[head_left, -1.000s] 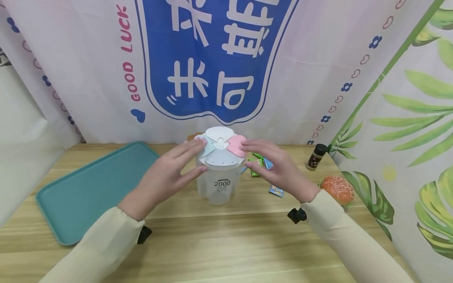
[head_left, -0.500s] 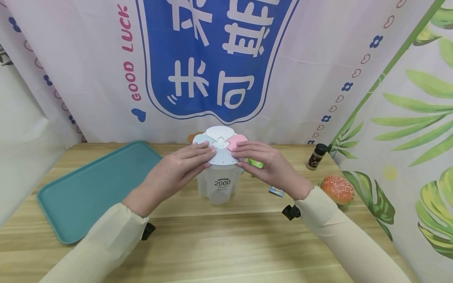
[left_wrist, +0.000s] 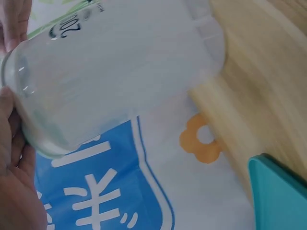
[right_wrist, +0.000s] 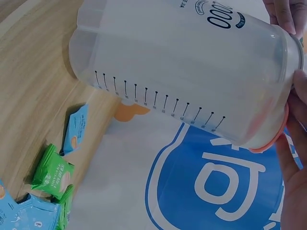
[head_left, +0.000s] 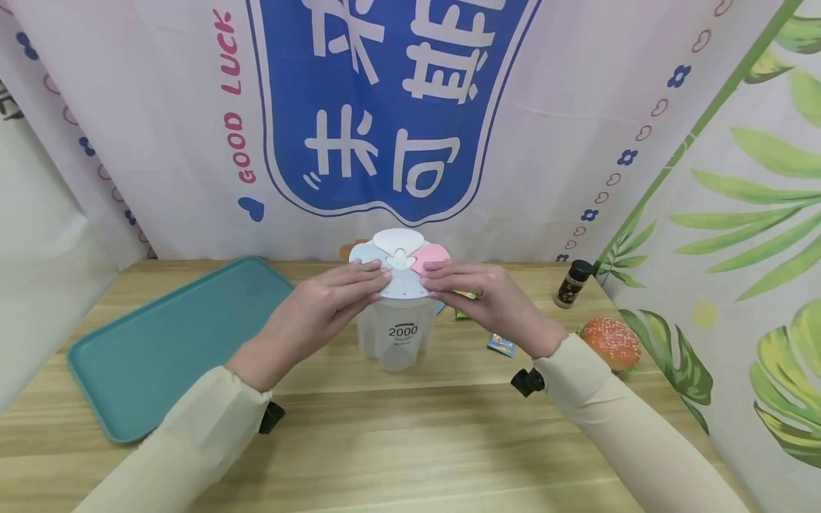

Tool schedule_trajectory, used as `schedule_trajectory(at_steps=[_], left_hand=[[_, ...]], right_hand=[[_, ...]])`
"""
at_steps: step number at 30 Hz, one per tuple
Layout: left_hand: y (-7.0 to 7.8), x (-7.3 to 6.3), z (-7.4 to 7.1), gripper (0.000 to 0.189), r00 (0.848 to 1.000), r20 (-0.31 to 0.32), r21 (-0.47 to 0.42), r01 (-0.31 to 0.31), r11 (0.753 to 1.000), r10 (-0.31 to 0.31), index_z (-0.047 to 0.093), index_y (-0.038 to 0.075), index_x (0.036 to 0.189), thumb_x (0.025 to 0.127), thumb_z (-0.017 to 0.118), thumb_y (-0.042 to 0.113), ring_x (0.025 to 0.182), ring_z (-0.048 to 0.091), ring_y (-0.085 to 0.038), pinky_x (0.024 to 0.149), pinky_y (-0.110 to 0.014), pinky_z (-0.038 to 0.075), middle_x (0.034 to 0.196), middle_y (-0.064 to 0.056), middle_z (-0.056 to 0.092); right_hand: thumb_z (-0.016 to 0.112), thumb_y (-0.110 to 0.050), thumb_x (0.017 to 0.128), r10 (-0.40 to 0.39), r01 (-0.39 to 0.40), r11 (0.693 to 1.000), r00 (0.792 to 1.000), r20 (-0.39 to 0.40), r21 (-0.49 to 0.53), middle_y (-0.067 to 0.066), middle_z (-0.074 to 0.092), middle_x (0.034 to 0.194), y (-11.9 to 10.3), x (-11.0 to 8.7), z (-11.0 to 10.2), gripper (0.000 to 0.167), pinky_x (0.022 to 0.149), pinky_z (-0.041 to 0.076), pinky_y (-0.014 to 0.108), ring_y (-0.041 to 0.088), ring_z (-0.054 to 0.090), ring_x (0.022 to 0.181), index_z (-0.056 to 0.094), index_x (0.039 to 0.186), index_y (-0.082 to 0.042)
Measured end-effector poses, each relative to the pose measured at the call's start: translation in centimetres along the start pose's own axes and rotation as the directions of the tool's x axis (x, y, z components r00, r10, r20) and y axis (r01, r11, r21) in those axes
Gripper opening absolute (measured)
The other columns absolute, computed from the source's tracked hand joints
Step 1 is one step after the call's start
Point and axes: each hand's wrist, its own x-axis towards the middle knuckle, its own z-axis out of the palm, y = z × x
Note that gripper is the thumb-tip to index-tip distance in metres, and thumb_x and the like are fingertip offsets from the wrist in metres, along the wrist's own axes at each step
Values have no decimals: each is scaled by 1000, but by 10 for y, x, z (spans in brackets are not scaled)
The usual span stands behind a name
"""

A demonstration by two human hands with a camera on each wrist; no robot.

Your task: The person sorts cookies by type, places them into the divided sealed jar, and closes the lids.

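A clear storage canister [head_left: 400, 349], printed "2000", stands upright on the wooden table. Its lid [head_left: 405, 283] has white, pale blue and pink segments around a small white centre. From the left, my left hand [head_left: 308, 310] holds the front edge of the lid, fingers over the top and thumb at the rim. My right hand [head_left: 490, 298] holds the opposite side likewise, its fingers partly over the pink segment. In the right wrist view, measuring marks run down the canister wall [right_wrist: 158, 72], and fingertips [right_wrist: 285, 153] sit right at the lid's edge.
A teal tray [head_left: 186, 349] lies on the left. Behind the right hand are several small snack packets, including a green one [right_wrist: 50, 170] and a blue one [right_wrist: 76, 128]. Further right stand a black-capped jar [head_left: 573, 285] and a toy burger [head_left: 611, 344]. A printed cloth [head_left: 545, 142] hangs behind.
Both hands have moved inward from the lid's sides to its front, closer together over the rim. During the last half second they have barely moved. The canister has stayed in place.
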Motion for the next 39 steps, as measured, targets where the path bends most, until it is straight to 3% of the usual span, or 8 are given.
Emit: schedule_trajectory(at_steps=[6, 17, 33, 39], left_hand=[[1, 1, -3, 41, 1000, 9, -11, 3, 1000, -3, 70, 13, 137, 97, 74, 13, 135, 65, -28, 113, -47, 53, 140, -6, 70], [3, 0, -2, 43, 1000, 7, -13, 28, 1000, -28, 68, 14, 140, 97, 73, 13, 137, 64, -28, 116, -48, 50, 143, -7, 69], [5, -1, 2, 43, 999, -20, -13, 35, 999, -36, 68, 14, 140, 98, 73, 12, 137, 63, -30, 116, -49, 50, 143, -8, 69], [5, 0, 4, 40, 997, -65, -40, 43, 998, -46, 70, 12, 137, 98, 72, 11, 134, 65, -31, 114, -48, 51, 138, -9, 71]], right_hand=[[79, 6, 87, -6, 7, 999, 1000, -11, 53, 13, 78, 124, 3, -2, 2, 29, 109, 56, 30, 30, 74, 119, 81, 115, -4], [79, 9, 85, -40, 43, 998, 997, -59, 48, 15, 78, 123, 7, -4, 7, 32, 110, 54, 26, 31, 74, 117, 80, 115, -3], [78, 7, 88, 12, -5, 997, 996, -84, 75, 14, 78, 123, 6, -7, 10, 30, 111, 54, 26, 32, 74, 119, 79, 116, -2], [76, 9, 88, 30, -15, 992, 993, -117, 123, 13, 80, 118, 7, -4, 11, 29, 110, 55, 27, 33, 74, 117, 79, 115, -2]])
